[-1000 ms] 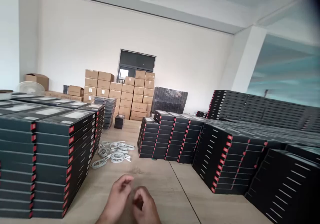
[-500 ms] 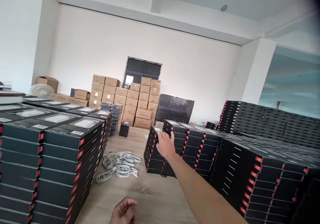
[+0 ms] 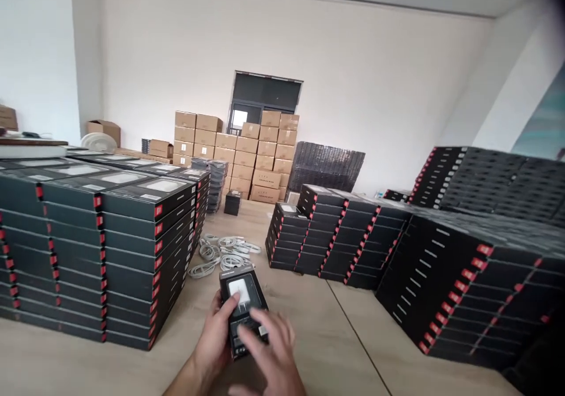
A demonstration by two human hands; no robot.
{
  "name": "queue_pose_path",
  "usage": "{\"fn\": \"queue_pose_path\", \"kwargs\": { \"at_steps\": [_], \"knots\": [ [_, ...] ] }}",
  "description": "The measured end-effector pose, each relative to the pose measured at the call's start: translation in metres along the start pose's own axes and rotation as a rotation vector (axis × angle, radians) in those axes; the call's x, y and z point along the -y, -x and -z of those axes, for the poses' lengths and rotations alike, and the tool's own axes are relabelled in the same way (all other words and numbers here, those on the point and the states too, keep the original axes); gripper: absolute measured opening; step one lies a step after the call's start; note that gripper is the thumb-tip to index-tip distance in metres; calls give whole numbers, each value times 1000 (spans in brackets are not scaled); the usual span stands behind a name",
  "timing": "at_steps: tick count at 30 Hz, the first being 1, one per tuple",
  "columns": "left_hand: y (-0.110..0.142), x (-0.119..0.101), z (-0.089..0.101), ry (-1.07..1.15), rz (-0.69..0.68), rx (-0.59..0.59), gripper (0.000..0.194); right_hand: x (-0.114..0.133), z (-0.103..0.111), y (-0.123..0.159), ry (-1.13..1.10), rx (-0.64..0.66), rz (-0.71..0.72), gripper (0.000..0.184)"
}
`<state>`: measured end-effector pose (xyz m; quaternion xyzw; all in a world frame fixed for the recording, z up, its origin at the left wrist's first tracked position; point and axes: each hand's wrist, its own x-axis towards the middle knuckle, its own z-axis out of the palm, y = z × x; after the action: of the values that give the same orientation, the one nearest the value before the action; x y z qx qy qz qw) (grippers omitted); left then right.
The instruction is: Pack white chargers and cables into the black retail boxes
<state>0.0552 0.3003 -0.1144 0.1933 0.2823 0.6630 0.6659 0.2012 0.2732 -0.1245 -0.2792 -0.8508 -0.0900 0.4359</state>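
My left hand [image 3: 212,338] is closed around the left side of a slim black charger box [image 3: 255,295], thumb lying on its front. A white plug charger shows on the box's upper half, either printed or behind a window. The box is tilted, its top end pointing away from me above the wooden table. Over its lower right part is my right hand [image 3: 279,349], fingers apart and a little blurred; whether they touch the box I cannot tell. Just beyond the box lie several coiled white cables [image 3: 220,249].
On the left, a large stack of black boxes [image 3: 128,231] with red tabs rises from the table [image 3: 326,331]. Lower black stacks [image 3: 326,237] and a long block of boxes [image 3: 424,284] line the right. Brown cartons [image 3: 242,166] are piled at the back wall.
My right hand has left the stack on the right and come back near me. My left hand, curled low in view before, now grips a charger box. The view has tipped downward.
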Motion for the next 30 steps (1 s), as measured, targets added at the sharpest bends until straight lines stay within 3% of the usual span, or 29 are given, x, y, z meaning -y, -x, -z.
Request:
{"fn": "queue_pose_path", "kwargs": {
  "at_steps": [2,4,5,7,8,12,15,18,21,23,27,30],
  "knots": [
    [4,2,0,-43,-19,-13,51,-1,-6,8,-250,-59,-397,66],
    [5,2,-1,-118,-24,71,53,-7,-8,10,-579,-87,-717,57],
    [6,2,-1,-185,-46,113,55,-10,-8,9,-740,-66,-792,50],
    [6,1,-3,-365,-158,135,62,-13,-9,8,-921,-14,-819,39],
    [6,0,-4,-452,-243,114,69,-13,-9,8,-909,-5,-809,35],
    [11,-4,-10,-623,-500,62,98,-3,-6,5,-557,20,-714,41],
    [19,-10,-14,-781,-619,27,94,2,-1,2,-575,132,-594,56],
    [26,-16,-14,-1123,-794,5,89,0,7,-1,-852,62,-658,49],
    [31,-14,-11,-1496,-908,160,84,-7,16,-3,-1042,-64,-786,43],
    [33,-9,-10,-1665,-922,315,85,-11,22,-5,-1064,-35,-786,43],
    [36,-2,-9,-1831,-885,487,93,-12,25,-7,-1028,100,-786,46],
    [36,-2,-9,-1867,-840,520,94,-12,19,-7,-924,69,-829,43]
  ]
}}
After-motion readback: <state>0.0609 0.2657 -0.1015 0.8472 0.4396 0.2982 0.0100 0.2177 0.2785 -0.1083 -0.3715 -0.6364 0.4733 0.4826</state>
